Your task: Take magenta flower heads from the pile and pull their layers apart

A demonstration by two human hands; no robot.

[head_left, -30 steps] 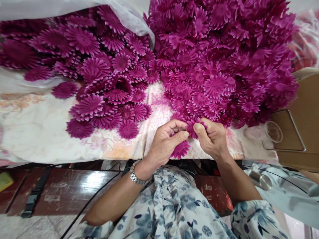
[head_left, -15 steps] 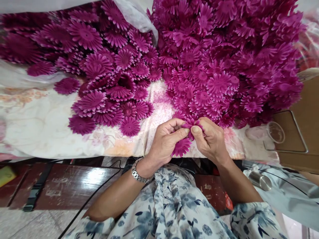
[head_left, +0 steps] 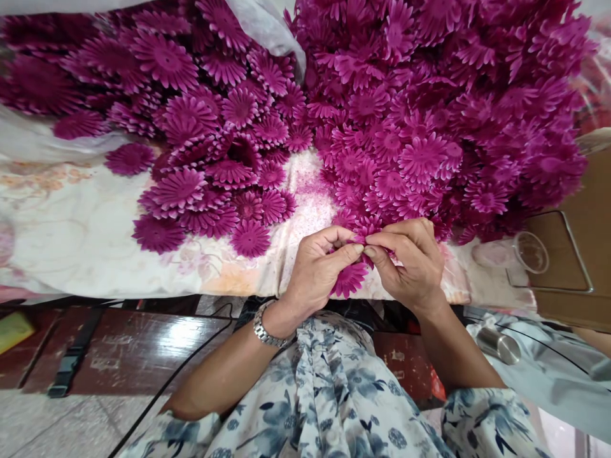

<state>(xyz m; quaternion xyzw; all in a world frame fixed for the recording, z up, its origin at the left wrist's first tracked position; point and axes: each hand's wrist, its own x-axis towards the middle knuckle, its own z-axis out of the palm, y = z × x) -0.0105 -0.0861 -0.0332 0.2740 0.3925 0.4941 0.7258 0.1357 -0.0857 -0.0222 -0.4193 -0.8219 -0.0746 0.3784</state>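
- No brand, label or readable writing shows anywhere from where I stand; the red wooden surface (head_left: 143,356) below the table edge bears faint marks too blurred to read.
- The left hand (head_left: 317,270) is curled nearly closed, thumb and forefinger pinched on a small magenta flower piece (head_left: 366,228) at the near edge of the cloth, with a larger flower piece (head_left: 351,280) tucked under its lower fingers. A metal wristwatch (head_left: 265,331) sits on that wrist.
- The right hand (head_left: 410,261) is likewise closed to a pinch, its thumb and forefinger meeting the left hand's on the same small flower piece.
- Against a second ago, the right hand has turned over: then its thumbnail faced up behind the petals, now its knuckles are on top and the fingertips point left into the pinch. The left hand has scarcely shifted. The whole view has slid a little, so the piles sit slightly higher and to the right.
- A clear plastic bag (head_left: 267,25) lies open at the top left, and flat flower pieces (head_left: 200,146) spill from it across the floral cloth (head_left: 71,235).
- A far larger heap of flower pieces (head_left: 429,108) rises just beyond the hands, to the right.
- A small clear cup (head_left: 527,252) rests beside a brown cardboard box (head_left: 580,248) at the right; what either holds, I cannot tell.
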